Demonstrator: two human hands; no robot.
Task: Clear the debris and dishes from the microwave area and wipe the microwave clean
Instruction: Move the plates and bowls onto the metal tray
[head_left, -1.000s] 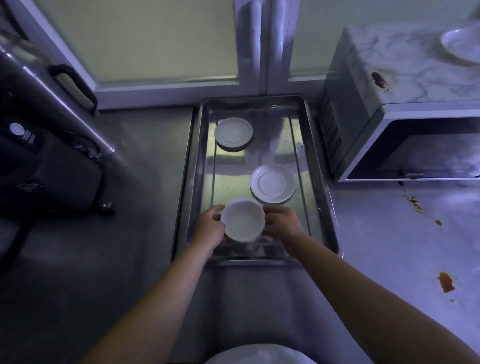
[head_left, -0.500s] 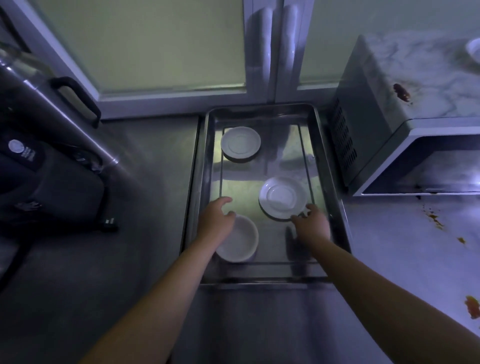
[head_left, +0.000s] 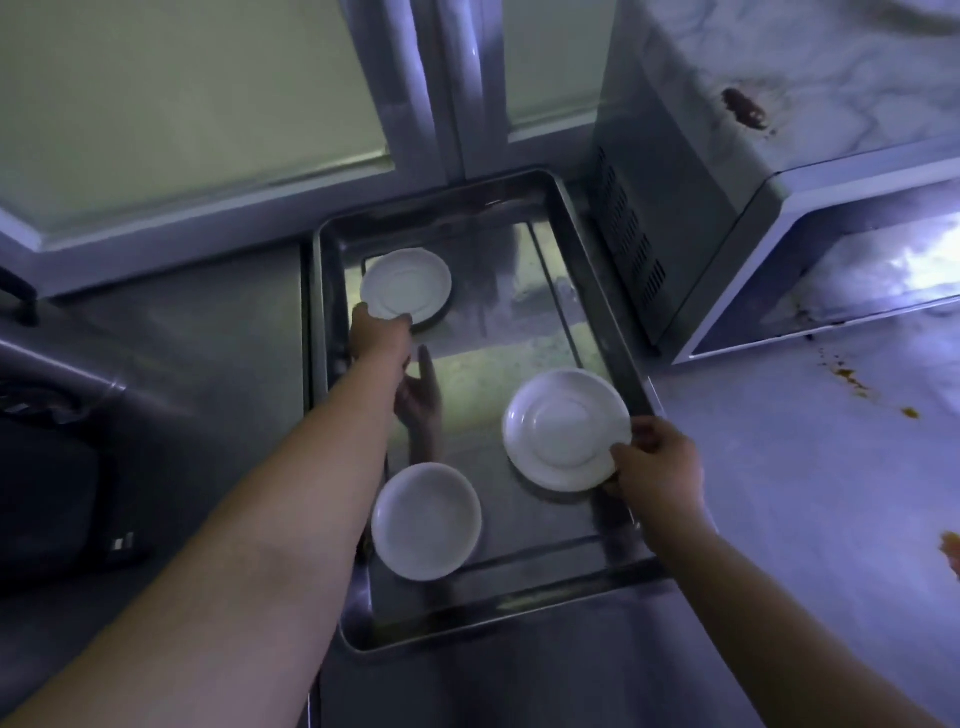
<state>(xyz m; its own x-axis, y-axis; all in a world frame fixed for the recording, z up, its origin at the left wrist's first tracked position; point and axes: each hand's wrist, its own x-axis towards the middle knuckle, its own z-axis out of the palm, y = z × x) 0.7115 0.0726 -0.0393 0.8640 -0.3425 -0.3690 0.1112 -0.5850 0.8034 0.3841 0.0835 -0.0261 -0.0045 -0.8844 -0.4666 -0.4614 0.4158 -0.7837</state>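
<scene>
Off the white bowl in the steel tray, our left hand now pinches the far white saucer, our right hand the near white saucer; stained grey microwave still unwiped

Bare floor of the shiny steel tray lies open between white round dishes; a grey microwave blocks its right side.

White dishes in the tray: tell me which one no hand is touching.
The bowl at the tray's near-left end, lying free. The left hand grips the far saucer's rim and the right hand pinches the right saucer.
</scene>
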